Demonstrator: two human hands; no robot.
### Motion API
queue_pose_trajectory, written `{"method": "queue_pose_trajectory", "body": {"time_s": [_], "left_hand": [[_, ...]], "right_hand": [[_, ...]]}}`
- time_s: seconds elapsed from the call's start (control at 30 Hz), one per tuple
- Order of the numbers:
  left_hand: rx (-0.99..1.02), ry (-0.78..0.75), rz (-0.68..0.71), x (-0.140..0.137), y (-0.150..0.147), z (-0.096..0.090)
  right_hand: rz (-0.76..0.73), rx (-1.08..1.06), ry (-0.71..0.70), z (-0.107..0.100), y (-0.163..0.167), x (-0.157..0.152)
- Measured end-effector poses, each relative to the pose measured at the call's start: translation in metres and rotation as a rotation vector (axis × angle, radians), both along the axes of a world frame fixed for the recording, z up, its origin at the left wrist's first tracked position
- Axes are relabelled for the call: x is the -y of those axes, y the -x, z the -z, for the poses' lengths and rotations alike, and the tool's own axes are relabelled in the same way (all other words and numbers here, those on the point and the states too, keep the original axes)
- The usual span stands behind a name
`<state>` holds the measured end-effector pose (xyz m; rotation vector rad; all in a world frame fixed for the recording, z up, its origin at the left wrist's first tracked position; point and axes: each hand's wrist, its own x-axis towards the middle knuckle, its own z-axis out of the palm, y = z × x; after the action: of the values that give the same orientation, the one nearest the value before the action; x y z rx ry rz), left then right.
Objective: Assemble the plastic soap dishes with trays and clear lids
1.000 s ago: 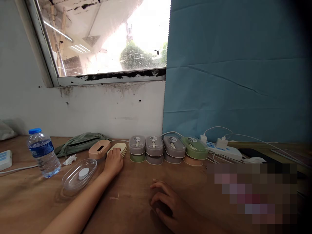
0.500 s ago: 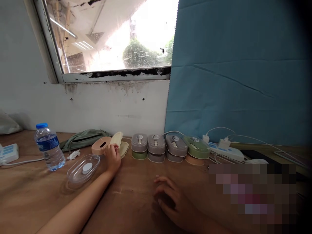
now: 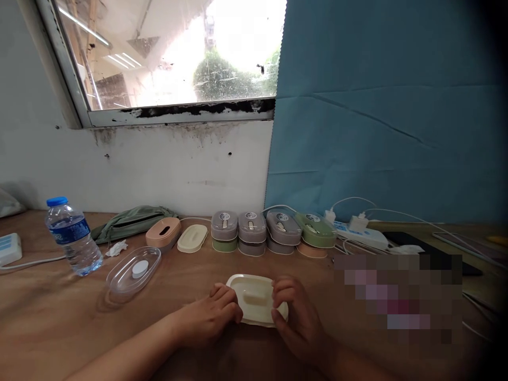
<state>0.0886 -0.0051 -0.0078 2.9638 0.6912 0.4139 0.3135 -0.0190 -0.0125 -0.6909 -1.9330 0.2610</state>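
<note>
A cream oval lid (image 3: pixel 251 302) with a raised bar in its middle lies low over the front of the table. Its left edge is gripped by my left hand (image 3: pixel 212 313), the fingers curled. My right hand (image 3: pixel 298 316) closes on the opposite edge with thumb and fingers. Farther back rests a second cream lid (image 3: pixel 192 238), beside a pink oval box (image 3: pixel 163 234) with a dark slot in its top. To the left is a clear plastic oval cover (image 3: pixel 119 283) bearing a white round piece (image 3: pixel 139 269).
Several stacked lunch boxes (image 3: pixel 252 233) stand along the wall. A water bottle (image 3: pixel 73 238), crumpled tissue (image 3: pixel 117 247) and green pouch (image 3: pixel 135 221) are at left. At right lie a power strip (image 3: pixel 371 238) with cables and a dark flat object (image 3: pixel 413 243).
My left hand has brought one cream lid from the back toward me. My right hand, with nothing in it before, now grips the lid's right side. The view has shifted slightly.
</note>
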Motion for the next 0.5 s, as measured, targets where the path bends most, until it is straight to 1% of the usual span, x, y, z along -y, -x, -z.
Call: {"method": "queue_pose_trajectory", "body": {"time_s": [0.03, 0.1, 0.17, 0.27, 0.37, 0.43, 0.5], "left_hand": [[-0.015, -0.008, -0.009, -0.0003, -0.0005, -0.0012], [-0.031, -0.028, -0.018, -0.0006, -0.0006, -0.0032], [-0.039, -0.057, -0.007, -0.0011, 0.0001, -0.0046], [-0.011, -0.09, 0.025, -0.0022, 0.0015, -0.0048], [0.027, -0.14, 0.068, -0.0024, 0.0024, -0.0037], [0.058, -0.224, 0.086, -0.0024, 0.0031, -0.005], [0.107, -0.328, 0.049, -0.0044, 0.006, -0.0098]], "right_hand": [[-0.01, 0.104, -0.012, -0.0017, 0.0013, -0.0002], [0.011, 0.245, 0.013, -0.0038, 0.0035, -0.0015], [0.061, 0.301, 0.084, -0.0045, 0.0046, -0.0035], [0.104, 0.324, 0.185, -0.0042, 0.0038, -0.0065], [0.062, 0.35, 0.269, -0.0044, 0.0019, -0.0078], [0.001, 0.389, 0.321, -0.0053, 0.0012, -0.0071], [-0.052, 0.441, 0.366, -0.0066, 0.0011, -0.0053]]}}
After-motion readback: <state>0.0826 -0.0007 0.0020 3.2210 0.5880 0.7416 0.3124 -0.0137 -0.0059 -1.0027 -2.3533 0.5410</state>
